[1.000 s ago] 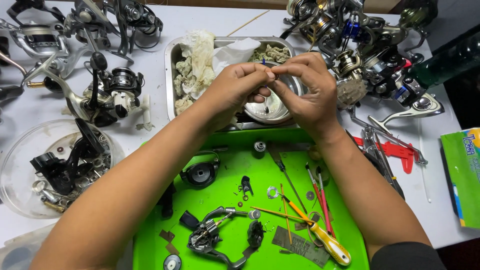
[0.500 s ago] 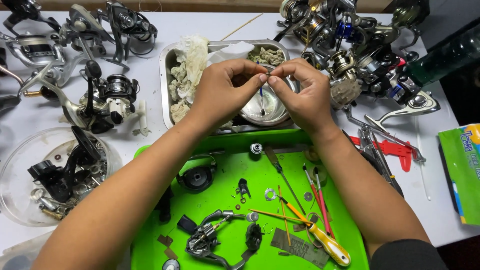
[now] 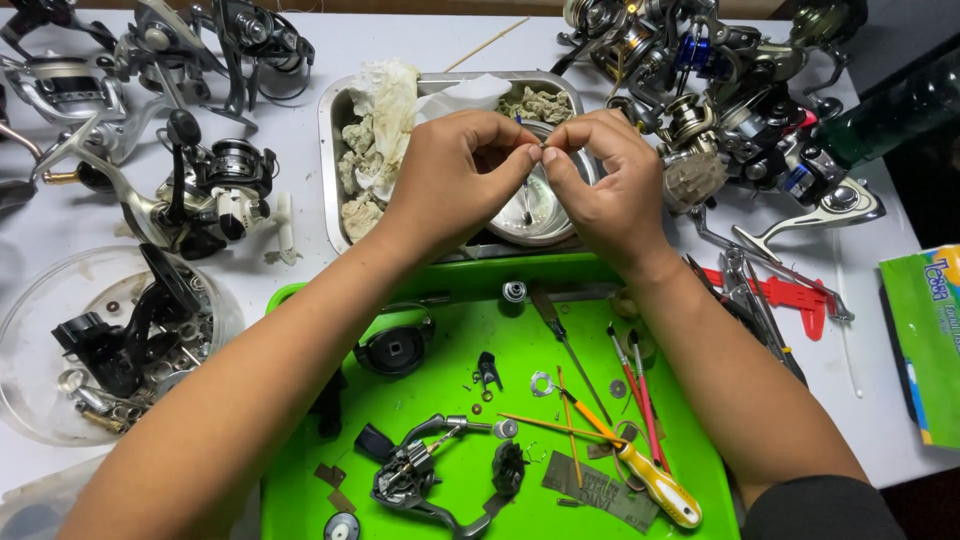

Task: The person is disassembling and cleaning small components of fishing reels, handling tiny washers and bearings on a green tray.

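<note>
1. At the right edge of the frame I see a green rectangular packet with a yellow and white printed patch (image 3: 925,345), lying flat on the white desk (image 3: 300,70), well apart from both hands.
2. My left hand (image 3: 450,175) and right hand (image 3: 605,185) meet just above centre frame, over the round metal bowl (image 3: 535,215) that sits inside the rectangular steel tray (image 3: 335,130).
3. Left grip: thumb and forefinger pinched shut, tips touching a tiny dark part (image 3: 541,147) held between the two hands.
4. Right grip: also pinched closed on that same small part, fingertips pressed against those of the left.
5. The part is too small for me to tell which way it points or where its long axis runs.
6. The tray also holds crumpled, stained tissue wads (image 3: 375,140) in its left half.
7. Below the hands, the bright green plastic tray (image 3: 300,440) carries a stripped grey reel frame (image 3: 415,475) and a yellow-handled screwdriver (image 3: 640,475) lying diagonally, handle toward lower right.
8. Assembled spinning reels (image 3: 210,185) crowd the upper left and upper right of the desk.
</note>
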